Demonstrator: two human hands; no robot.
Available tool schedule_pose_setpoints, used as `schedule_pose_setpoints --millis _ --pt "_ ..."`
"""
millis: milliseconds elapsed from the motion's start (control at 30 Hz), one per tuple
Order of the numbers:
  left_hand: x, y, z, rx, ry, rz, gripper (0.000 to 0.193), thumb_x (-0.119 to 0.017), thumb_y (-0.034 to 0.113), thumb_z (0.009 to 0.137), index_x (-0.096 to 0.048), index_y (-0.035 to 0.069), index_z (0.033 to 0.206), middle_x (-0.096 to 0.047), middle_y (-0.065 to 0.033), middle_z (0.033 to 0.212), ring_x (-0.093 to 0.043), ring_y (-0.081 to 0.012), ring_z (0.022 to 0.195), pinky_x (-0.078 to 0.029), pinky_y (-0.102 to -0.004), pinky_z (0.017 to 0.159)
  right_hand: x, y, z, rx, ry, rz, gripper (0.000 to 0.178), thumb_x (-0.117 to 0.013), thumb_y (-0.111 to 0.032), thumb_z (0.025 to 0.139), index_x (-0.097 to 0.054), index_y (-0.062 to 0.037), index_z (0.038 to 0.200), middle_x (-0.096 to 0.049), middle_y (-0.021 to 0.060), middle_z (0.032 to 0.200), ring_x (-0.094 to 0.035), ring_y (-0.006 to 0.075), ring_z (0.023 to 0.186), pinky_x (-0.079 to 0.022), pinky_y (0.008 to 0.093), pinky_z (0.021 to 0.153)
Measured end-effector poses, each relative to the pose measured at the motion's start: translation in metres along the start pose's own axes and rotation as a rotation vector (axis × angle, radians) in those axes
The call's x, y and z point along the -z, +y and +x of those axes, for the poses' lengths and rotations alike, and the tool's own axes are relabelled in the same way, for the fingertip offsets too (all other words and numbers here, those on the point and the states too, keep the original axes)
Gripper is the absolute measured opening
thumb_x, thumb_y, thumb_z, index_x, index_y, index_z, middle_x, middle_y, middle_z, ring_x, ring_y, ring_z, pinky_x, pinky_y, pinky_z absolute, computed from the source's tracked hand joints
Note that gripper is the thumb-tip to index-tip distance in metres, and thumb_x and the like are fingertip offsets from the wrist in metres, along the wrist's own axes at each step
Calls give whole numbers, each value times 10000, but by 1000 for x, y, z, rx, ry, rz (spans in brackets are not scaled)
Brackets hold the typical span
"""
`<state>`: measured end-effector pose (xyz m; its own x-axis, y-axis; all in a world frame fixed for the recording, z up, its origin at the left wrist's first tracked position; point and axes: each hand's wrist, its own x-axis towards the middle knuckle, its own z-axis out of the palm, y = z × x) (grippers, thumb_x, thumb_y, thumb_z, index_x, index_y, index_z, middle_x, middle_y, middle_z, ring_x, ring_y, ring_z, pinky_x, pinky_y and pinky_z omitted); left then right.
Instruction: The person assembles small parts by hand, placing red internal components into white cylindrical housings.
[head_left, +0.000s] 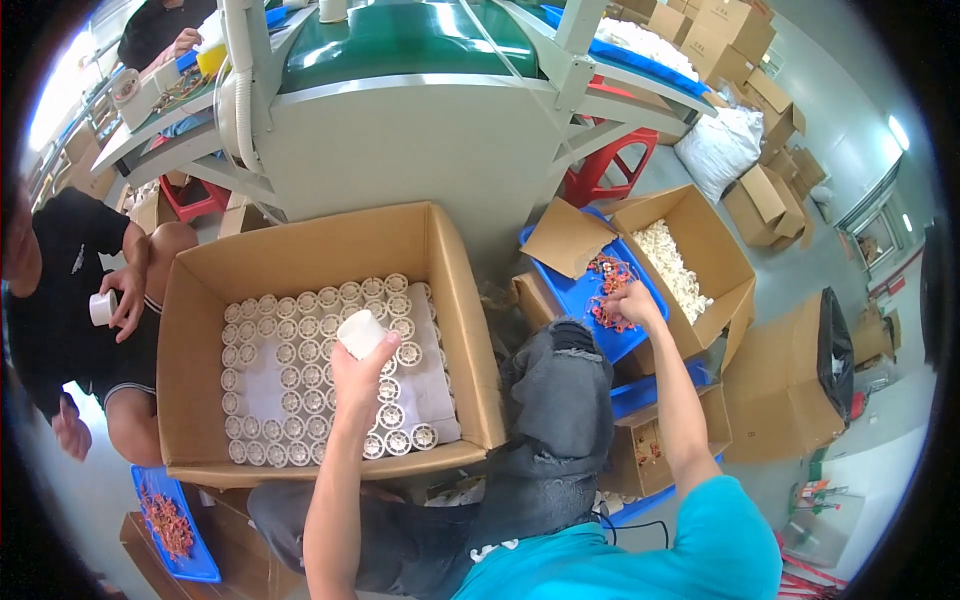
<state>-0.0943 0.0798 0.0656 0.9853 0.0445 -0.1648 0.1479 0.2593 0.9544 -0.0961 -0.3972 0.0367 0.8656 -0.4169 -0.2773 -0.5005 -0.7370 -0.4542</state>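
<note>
A teal-sleeved person sits at the lower edge of my view, forearms reaching upward. Just left of centre, the left hand has its fingers closed around a white cup-shaped part, held tilted above a large open carton. Rows of round white parts stand inside that carton. Right of centre, the right hand dips bent fingers into tangled orange-red wires on a blue tray; I cannot tell whether they pinch any. Just beside it, an open box holds small cream pieces.

At the left edge, a co-worker's hand grips another white cup. Farther off, I see a green conveyor belt at top centre, a red stool right of it, and stacked cartons at upper right.
</note>
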Motion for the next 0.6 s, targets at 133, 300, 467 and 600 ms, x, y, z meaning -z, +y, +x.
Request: schedule_pose_setpoints --millis 133,300,467,600 --pt "1 -3 5 -29 -40 -9 278 -790 142 767 -590 24 920 -605 -13 829 -556 -104 739 -446 -276 673 7 -8 -6 13 297 543 173 -665 -110 874 -720 33 953 -682 72 731 -602 122 587 -488 282 534" --pt "1 0 2 0 -23 21 293 -791 148 765 -597 14 939 -622 -26 844 -567 -110 750 -458 -279 694 13 -14 -4 248 1074 403 238 -648 -129 895 -702 4 1085 -713 104 785 -609 137 625 -505 299 616" --pt "-3 6 -2 5 -34 12 271 -787 148 772 -602 21 924 -616 -20 829 -562 -104 735 -450 -272 667 26 10 -8 -38 511 141 203 -684 -155 831 -744 -3 950 -720 136 758 -685 175 703 -525 325 668" --pt "-4 5 -1 -3 -55 33 265 -785 146 773 -600 26 919 -610 -15 824 -559 -98 732 -446 -270 656 22 18 -10 -19 647 346 182 -686 -145 828 -743 -3 927 -714 111 741 -666 164 654 -523 311 638"
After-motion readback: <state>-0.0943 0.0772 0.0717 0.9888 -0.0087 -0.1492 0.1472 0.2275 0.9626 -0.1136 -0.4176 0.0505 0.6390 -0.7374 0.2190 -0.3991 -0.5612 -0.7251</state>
